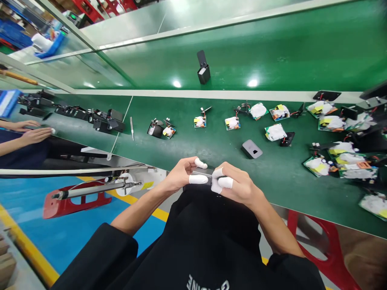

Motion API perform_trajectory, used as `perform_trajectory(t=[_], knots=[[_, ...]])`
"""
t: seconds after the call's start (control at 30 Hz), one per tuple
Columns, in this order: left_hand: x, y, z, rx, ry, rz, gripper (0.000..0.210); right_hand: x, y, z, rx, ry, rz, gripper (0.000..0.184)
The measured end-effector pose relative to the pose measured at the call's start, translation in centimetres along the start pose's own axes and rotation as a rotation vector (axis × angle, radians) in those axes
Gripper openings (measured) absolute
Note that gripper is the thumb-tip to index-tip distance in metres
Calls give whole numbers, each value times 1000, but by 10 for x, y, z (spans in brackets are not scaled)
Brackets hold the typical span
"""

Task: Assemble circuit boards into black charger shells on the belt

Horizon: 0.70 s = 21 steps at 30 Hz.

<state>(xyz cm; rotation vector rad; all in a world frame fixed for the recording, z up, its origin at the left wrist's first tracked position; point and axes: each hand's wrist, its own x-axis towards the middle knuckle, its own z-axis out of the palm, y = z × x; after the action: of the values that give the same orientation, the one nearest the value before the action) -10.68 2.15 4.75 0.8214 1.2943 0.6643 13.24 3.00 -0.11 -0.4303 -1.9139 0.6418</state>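
At the bench's front edge, close to my body, a small dark plastic casing (202,172) is held between both hands. My left hand (180,174) grips its left end with thumb and finger in white finger cots. My right hand (242,186) pinches the right end, its fingertips also in white cots. Those fingers cover part of the casing, so its full shape is hidden. Farther right on the bench lies a grey-faced black casing (252,149) with a small dark cutout. Nearest beyond the hands is a circuit board with white filler (200,122).
More circuit boards (275,132) with wires spread along the right of the green bench (181,149). A black box with a raised flap (204,74) stands behind the ledge. At left are a pen-like tool (132,129), black assemblies (104,121) and another person's hands (36,135).
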Motion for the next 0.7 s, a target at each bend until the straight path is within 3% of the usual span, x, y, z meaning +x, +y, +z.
perform_trajectory(t=[0.47, 0.53, 0.7], knots=[[1, -1, 0, 63, 33, 30, 59, -2, 2, 1, -81, 1, -43, 33], [2, 5, -9, 124, 81, 111, 61, -3, 3, 1, -83, 25, -23, 33], [10, 38, -55, 308, 337, 438, 71, -3, 6, -1, -105, 270, 2, 39]])
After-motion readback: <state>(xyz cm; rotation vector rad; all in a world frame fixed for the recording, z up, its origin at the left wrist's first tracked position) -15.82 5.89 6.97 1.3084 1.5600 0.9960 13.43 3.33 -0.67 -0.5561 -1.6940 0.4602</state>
